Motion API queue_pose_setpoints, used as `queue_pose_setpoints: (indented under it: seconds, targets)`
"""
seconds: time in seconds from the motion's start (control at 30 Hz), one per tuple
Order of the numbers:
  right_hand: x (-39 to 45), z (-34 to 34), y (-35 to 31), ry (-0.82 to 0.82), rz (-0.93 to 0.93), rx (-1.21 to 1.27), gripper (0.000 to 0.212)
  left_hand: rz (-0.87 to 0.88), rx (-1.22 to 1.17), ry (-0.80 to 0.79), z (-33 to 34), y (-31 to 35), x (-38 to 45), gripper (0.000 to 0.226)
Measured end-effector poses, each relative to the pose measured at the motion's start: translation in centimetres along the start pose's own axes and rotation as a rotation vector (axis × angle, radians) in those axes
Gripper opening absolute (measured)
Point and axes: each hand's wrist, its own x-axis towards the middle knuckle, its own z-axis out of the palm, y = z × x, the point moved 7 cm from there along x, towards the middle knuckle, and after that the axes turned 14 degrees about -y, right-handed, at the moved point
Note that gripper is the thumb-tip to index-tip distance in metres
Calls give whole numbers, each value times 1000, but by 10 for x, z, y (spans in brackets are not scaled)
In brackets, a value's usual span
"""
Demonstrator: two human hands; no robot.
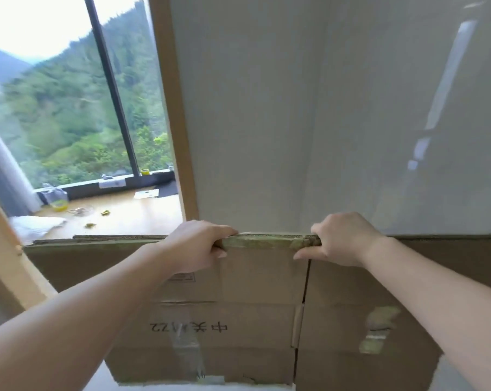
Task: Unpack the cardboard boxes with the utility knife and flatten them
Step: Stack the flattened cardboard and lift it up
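A person's 2 hands hold a stack of flattened cardboard boxes upright by its top edge, in front of a pale wall. The left hand and the right hand each curl over that edge — fingers behind, thumbs pressed to the near face — close together near the middle. The cardboard looks light and stiff but wide, likely to sway or bow, so a grip spread further apart along the edge would probably steady it. Bits of tape cling to the near face. No utility knife is in view. Beyond, a wooden desk by the window carries a clear plastic container with something yellow at the bottom.
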Motion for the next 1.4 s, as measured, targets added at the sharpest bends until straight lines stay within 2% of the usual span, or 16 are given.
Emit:
queue_pose_setpoints:
  seconds: [0.23,0.37,0.63,0.93,1.07,1.2,1.4]
  targets:
    - [102,-81,-51,176,-259,-93,68,-267,7,13,-42,-83,-54,49]
    - [152,-114,-88,282,-428,-120,69,-483,5,-7,-51,-121,-84,53]
    - [207,-172,-192,527,-902,-200,79,-976,-124,86,-52,-140,-181,49]
    - [167,-216,-368,696,-1282,-293,77,-1457,-259,124,-16,-112,-329,50]
    - [133,-217,-449,716,-1378,-352,66,-1588,-310,97,12,-105,-399,51]
    - [104,-206,-523,753,-1496,-388,65,-1681,-364,48,44,-104,-457,53]
    - [78,-184,-623,672,-1620,-416,63,-1796,-457,3,96,-107,-525,53]
